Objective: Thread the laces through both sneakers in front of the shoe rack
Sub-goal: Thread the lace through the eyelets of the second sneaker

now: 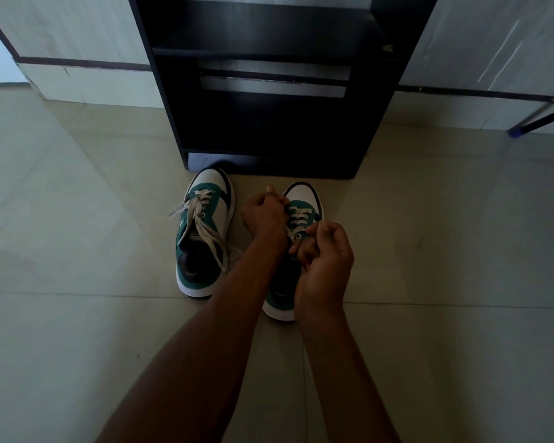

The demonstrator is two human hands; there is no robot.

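Two green, white and black sneakers stand on the floor, toes toward the black shoe rack (269, 129). The left sneaker (202, 238) has its white lace (205, 225) threaded through the lower eyelets, with loose ends trailing over both sides. Both hands are over the right sneaker (304, 199), whose lace (298, 217) crosses the lower eyelets. My left hand (264, 215) is closed at the sneaker's left edge, pinching the lace. My right hand (325, 251) is closed over the tongue area, fingers curled on the other lace end. The right sneaker's opening is mostly hidden by my hands.
Pale floor tiles (77, 282) spread around the shoes. The rack stands against a light tiled wall (87, 81) with a dark stripe. A dark furniture leg with a blue foot (515, 132) reaches the floor at the far right.
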